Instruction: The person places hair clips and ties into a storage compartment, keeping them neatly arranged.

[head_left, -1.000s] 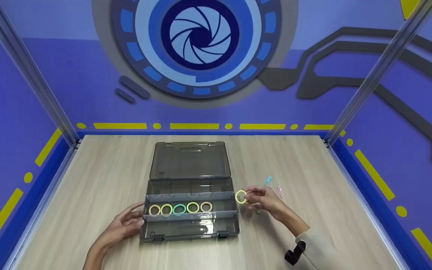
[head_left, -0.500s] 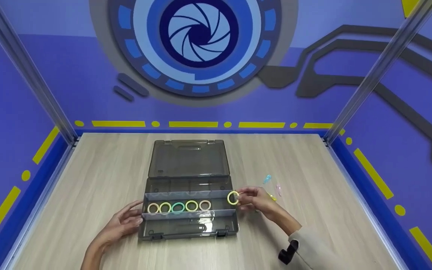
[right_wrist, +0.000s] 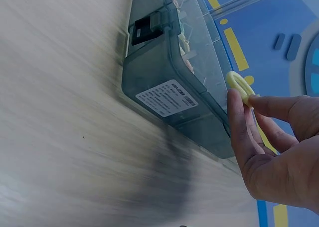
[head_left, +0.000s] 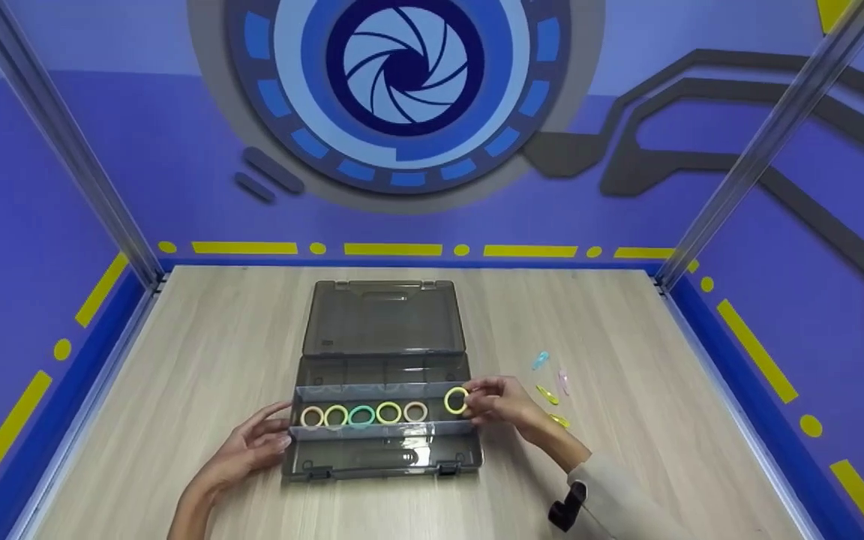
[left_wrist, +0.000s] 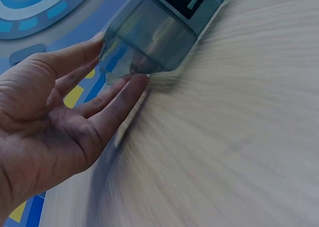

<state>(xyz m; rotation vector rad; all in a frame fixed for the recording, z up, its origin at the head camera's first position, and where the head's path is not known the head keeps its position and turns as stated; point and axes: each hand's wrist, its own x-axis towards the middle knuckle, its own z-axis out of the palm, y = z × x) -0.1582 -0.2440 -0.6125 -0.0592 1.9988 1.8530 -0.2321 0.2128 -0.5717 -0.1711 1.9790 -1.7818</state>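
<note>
You have a pale yellow ring [right_wrist: 236,84] tilted over the right end of the middle compartment [head_left: 436,411] of your smoky see-through box [head_left: 349,454], which lies open, lid [head_left: 385,322] folded back far.

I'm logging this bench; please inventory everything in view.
Table: 1, light wood, centre
Case: 1, smoky grey, open on table
Latches: 2, black, case's front
Label: 1, white, case's right end
Rings: 5, pinkish, yellow, teal, case's middle section
Held ring: 1, yellow, over case's right end
Clips: 4, blue, pink, yellow, right of case
Walls: 3, mainly blue, around table
Posts: 2, grey, back corners
Sleeve: 1, beige, lower right
Device: 1, black, sleeve cuff
Left hand: 1, touching case's left end
Right hand: 1, pinching held ring
</note>
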